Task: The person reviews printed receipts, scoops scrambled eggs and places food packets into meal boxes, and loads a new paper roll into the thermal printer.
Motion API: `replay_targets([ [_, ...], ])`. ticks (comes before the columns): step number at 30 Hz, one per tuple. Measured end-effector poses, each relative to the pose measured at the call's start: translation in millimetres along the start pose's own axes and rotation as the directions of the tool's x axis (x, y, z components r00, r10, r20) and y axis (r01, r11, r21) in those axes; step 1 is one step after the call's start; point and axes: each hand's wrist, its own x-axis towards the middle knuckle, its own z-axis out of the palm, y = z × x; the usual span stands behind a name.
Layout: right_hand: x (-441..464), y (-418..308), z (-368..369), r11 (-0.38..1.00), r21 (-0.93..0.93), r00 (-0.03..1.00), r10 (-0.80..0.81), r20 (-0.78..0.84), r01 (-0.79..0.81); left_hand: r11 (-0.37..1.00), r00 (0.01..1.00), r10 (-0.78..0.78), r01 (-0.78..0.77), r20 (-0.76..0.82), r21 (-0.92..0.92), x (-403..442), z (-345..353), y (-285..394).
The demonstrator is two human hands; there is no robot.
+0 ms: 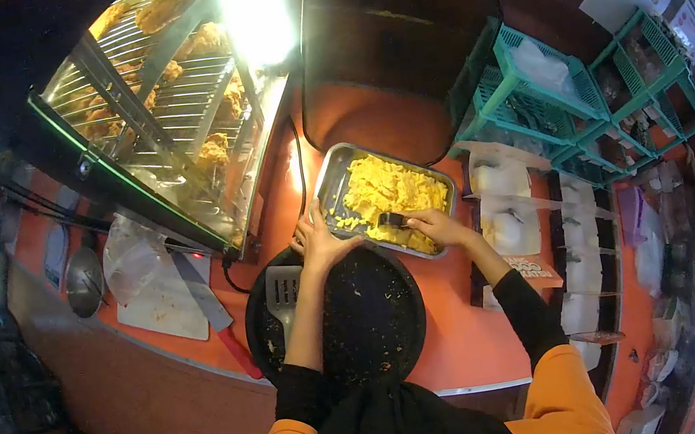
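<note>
A rectangular metal tray [331, 166] of crumbled yellow food, like scrambled egg [392, 184], lies on the orange counter. My left hand [322, 243] is at the tray's near left corner, fingers along its left side and thumb stretched along the front rim. In my right hand [441, 228] is a small black-handled utensil [392, 220], its end down in the yellow food; that end is hidden. Below the tray sits a large round black pan [370, 311] with scattered crumbs. A slotted spatula [283, 290] rests in the pan, partly covered by my left forearm.
A lit glass cabinet with fried pieces on wire racks [187, 88] stands at upper left. A red-handled knife [221, 315] lies on a white board [160, 305], beside a metal bowl [85, 282]. Teal baskets [562, 102] and white boxes [509, 230] are at right.
</note>
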Motion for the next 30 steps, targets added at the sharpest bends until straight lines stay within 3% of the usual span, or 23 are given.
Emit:
replay_targets([
  [1,-5,-12,3,1.0,0.003,1.0,0.009,-0.002,-0.009,0.999,0.999,-0.042,0.042,-0.004,-0.028,-1,-3,6],
  [3,-17,-46,8,0.977,-0.122,0.976,0.155,-0.152,-0.174,0.999,0.998,0.035,-0.037,-0.05,-0.039,-2,9,10],
  [5,-26,-80,14,0.965,-0.208,0.964,0.104,-0.245,-0.157,0.988,0.987,0.143,-0.147,0.065,0.045,-25,-5,34],
  [7,-31,-106,16,0.871,-0.359,0.92,0.22,-0.324,-0.335,0.992,0.991,0.115,-0.118,0.064,0.036,-28,15,26],
  [8,-29,-102,22,0.85,-0.465,0.934,0.079,-0.35,-0.246,0.994,0.993,0.112,-0.112,0.019,0.004,-29,18,24],
  [13,-18,-93,47,0.706,-0.69,0.957,-0.059,-0.283,-0.16,0.997,0.997,0.066,-0.067,-0.029,-0.03,-32,26,19],
  [15,-23,-110,56,0.538,-0.83,0.948,-0.161,-0.274,-0.148,0.996,0.996,0.078,-0.08,-0.039,-0.05,-31,34,15],
  [16,-25,-119,59,0.59,-0.786,0.971,-0.019,-0.24,-0.183,0.993,0.995,0.088,-0.091,-0.048,-0.072,-30,38,12],
  [19,-20,-113,75,0.678,-0.682,0.948,0.07,-0.312,-0.275,0.994,0.995,0.082,-0.086,-0.055,-0.071,-31,39,11],
  [21,-19,-113,73,0.683,-0.68,0.96,0.124,-0.252,-0.267,0.993,0.996,0.077,-0.081,-0.048,-0.082,-33,38,10],
  [23,-17,-109,70,0.778,-0.552,0.941,0.145,-0.307,-0.3,0.993,0.996,0.075,-0.079,-0.047,-0.092,-32,36,9],
  [24,-15,-107,64,0.832,-0.448,0.939,0.233,-0.255,-0.328,0.992,0.995,0.075,-0.082,-0.068,-0.097,-34,37,9],
  [29,-9,-76,46,0.864,-0.427,0.964,0.237,-0.119,-0.265,0.991,0.99,0.062,-0.077,-0.128,-0.111,-36,31,11],
  [30,-6,-57,46,0.952,-0.285,0.992,0.096,-0.085,-0.116,0.992,0.988,0.043,-0.059,-0.147,-0.108,-38,28,15],
])
